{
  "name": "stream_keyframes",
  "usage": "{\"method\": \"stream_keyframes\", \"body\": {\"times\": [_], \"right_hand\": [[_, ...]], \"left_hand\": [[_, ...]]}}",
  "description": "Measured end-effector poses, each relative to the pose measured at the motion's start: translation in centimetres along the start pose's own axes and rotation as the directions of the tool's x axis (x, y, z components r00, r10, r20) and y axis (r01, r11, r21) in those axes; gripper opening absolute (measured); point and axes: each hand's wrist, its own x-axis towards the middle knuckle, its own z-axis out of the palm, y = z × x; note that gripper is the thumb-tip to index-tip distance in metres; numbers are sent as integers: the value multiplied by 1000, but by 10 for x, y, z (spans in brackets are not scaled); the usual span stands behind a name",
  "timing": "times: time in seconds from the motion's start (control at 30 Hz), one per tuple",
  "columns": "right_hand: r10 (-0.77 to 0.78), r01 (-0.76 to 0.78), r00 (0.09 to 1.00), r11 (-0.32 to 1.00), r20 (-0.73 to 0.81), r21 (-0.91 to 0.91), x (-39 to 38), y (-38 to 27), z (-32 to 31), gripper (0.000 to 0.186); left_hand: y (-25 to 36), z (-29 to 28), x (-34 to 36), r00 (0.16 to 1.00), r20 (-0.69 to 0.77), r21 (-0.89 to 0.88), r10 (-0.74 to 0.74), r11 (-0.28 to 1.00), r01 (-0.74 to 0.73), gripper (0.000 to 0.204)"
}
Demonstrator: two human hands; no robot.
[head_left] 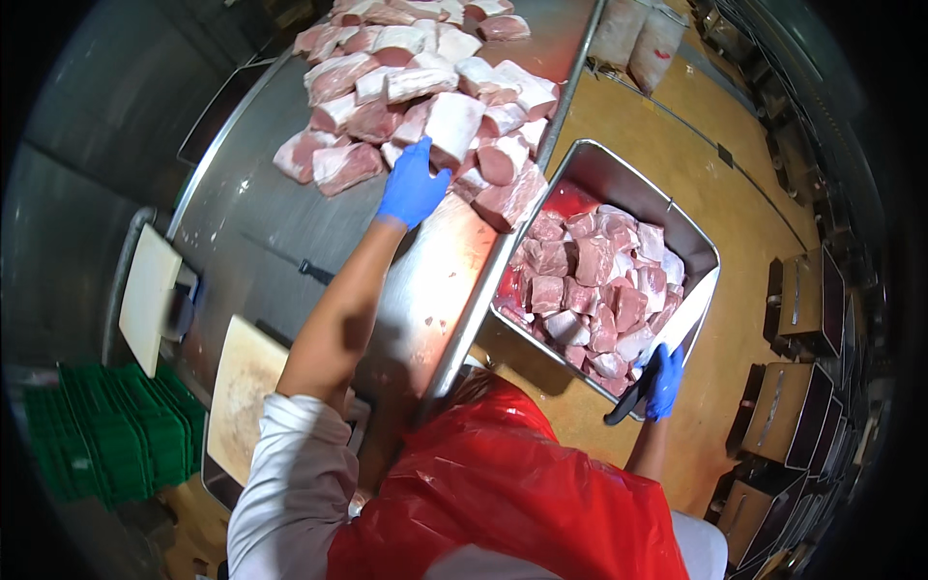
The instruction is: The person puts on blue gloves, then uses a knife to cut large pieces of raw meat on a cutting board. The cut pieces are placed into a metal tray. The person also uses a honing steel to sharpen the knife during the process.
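Note:
My left hand point(414, 186), in a blue glove, reaches over the metal table and grips the near end of a thick, fat-capped piece of pork point(454, 124). That piece rests on a heap of similar pork pieces point(372, 72). Beside the near right corner of a steel tub point(702, 253), my right hand point(664, 383), also gloved in blue, is closed around a knife point(688, 317). Its broad, bright blade points up along the tub's right side, and the black handle end sticks out below the hand. Smaller cut pork chunks point(594, 275) and red liquid lie in the tub.
A black-handled tool point(314, 272) lies on the table point(256, 217). Two white cutting boards point(147, 300) stand at its left, near green crates point(116, 435). Bagged goods point(638, 43) stand at the far right; metal-fronted bins point(778, 411) line the right side of the yellow floor point(580, 126).

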Motion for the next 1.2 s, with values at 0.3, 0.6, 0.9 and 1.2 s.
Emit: {"method": "stream_keyframes", "body": {"times": [0.3, 0.6, 0.9, 1.2], "right_hand": [[104, -104, 994, 995, 29, 0, 7, 55, 22, 20], [88, -99, 980, 993, 177, 58, 41, 37, 48, 21], [96, -131, 743, 991, 663, 4, 73, 26, 203, 26], [-43, 173, 181, 985, 983, 11, -46, -49, 421, 34]], "left_hand": [[5, 108, 113, 920, 40, 689, -389, 678, 257, 86], [-52, 25, 19, 836, 242, -581, -492, 616, 531, 75], [-12, -210, -274, 754, -102, -825, -648, 478, 300, 79], [62, -220, -489, 341, -548, 118, -764, 333, 936, 80]]}}
